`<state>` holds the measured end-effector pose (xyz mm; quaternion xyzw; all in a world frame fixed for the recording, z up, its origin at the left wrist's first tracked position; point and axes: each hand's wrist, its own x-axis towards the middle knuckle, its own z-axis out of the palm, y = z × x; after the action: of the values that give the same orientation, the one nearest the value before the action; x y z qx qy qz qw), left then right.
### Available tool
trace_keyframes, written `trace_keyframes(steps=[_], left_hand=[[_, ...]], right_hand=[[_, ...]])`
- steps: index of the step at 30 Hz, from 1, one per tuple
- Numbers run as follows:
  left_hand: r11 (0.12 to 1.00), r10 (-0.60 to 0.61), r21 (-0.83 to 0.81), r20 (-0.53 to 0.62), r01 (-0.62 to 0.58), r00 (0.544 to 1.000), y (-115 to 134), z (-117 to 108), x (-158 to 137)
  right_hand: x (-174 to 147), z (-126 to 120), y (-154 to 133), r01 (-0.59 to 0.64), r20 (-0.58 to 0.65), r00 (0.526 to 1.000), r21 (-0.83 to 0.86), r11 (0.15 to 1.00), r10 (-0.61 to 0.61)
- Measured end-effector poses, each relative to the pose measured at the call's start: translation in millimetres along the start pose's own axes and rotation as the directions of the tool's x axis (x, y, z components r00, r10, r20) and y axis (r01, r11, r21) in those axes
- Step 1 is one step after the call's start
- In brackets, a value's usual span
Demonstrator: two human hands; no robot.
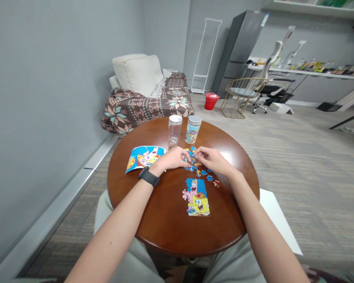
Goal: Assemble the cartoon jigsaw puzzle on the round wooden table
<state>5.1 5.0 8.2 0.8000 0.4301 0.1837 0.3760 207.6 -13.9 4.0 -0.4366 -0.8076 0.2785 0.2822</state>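
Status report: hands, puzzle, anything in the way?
Left hand, right hand at loose pieces. Joined puzzle section nearer the person. Two jars beyond, apparently not blocking.

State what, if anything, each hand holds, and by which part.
It cannot be told: the left hand and right hand are at the loose puzzle pieces, but these are too small to show any grip.

I count my two hands [176, 157], two lidded jars [192, 133], one joined puzzle section [199, 204], one printed sheet [146, 154], one wristwatch [149, 177], one surface [162, 220]; loose pieces [209, 178] crowd beyond counting.
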Motion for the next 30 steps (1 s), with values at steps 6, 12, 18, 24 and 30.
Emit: trace_keyframes(steps=[6,12,18,24,30], left_hand=[[0.996,0.044,0.076,0.031,-0.046,0.999,2.5,4.9,-1.2],[0.99,0.028,0.135,0.046,-0.034,0.999,3.3,6.9,0.4],[0.989,0.021,0.144,0.058,-0.029,0.998,6.5,5.8,-0.6],[0.992,0.029,0.12,0.071,-0.037,0.997,8.4,4.5,-1.5],[0.998,0.001,0.062,0.048,-0.004,0.999,4.6,-0.9,-0.8]], right_hand=[[-1.0,0.4,2.6,0.001,0.007,1.0,0.015,1.0,-0.002],[-0.5,-0.6,1.9,-0.014,0.005,1.0,-0.004,1.0,0.014],[0.0,-1.1,2.0,-0.006,0.019,1.0,-0.018,1.0,0.006],[-1.0,-0.6,2.8,-0.003,0.027,1.0,-0.036,0.999,0.004],[0.5,-1.5,4.8,0.013,0.025,1.0,-0.044,0.999,-0.011]])
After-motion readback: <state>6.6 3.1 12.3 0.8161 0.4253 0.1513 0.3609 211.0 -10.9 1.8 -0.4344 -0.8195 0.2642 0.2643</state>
